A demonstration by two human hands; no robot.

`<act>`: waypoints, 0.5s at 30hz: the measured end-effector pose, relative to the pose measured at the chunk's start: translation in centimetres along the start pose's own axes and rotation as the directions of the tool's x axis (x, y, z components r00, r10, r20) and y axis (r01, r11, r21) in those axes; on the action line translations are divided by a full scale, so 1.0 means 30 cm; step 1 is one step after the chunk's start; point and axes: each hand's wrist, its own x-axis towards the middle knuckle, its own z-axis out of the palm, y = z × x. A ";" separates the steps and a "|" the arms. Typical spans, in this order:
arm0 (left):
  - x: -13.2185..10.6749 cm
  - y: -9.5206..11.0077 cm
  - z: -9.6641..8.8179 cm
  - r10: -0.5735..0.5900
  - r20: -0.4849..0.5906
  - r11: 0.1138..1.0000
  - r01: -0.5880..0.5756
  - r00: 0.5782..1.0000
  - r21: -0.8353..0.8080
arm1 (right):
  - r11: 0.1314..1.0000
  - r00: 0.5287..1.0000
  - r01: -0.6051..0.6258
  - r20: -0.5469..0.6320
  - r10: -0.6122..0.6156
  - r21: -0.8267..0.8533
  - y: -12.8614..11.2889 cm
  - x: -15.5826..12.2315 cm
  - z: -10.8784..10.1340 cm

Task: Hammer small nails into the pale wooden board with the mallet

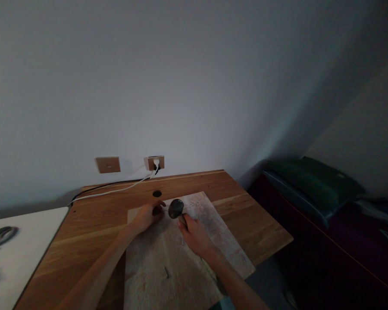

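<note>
My right hand (196,234) is wrapped round the short handle of a hammer (176,208), whose dark round head is raised over the far part of a pale wooden board (155,254). Close to the left of the head, my left hand (148,216) is closed in a pinch at the board's far left. A thin nail (165,210) shows faintly at its fingertips; most of it is hidden. Nearer to me, a small metal screw or nail (166,272) lies loose on the board.
The board lies on a wooden table (242,215) against a grey wall. Cables (116,189) run from a wall socket (156,163) along the back edge, near a round hole (157,193). A white table (26,254) adjoins at left. At right is a dark bed with a green pillow (317,181).
</note>
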 end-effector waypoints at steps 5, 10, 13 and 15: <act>-0.001 -0.001 0.001 0.032 0.013 0.999 -0.033 0.999 0.020 | 0.999 0.999 0.045 0.021 -0.045 -0.018 -0.055 0.065 0.020; 0.007 -0.011 0.010 0.025 0.017 0.999 -0.025 1.000 0.045 | 0.999 1.000 0.014 -0.020 -0.015 -0.030 -0.041 0.080 0.043; 0.004 -0.011 0.009 0.017 0.022 0.999 -0.018 1.000 0.048 | 0.999 0.999 0.025 -0.021 -0.026 -0.034 -0.037 0.079 0.046; 0.003 -0.011 0.008 0.012 0.020 0.999 -0.013 1.000 0.047 | 0.998 1.000 0.030 0.002 -0.030 -0.054 -0.038 0.079 0.047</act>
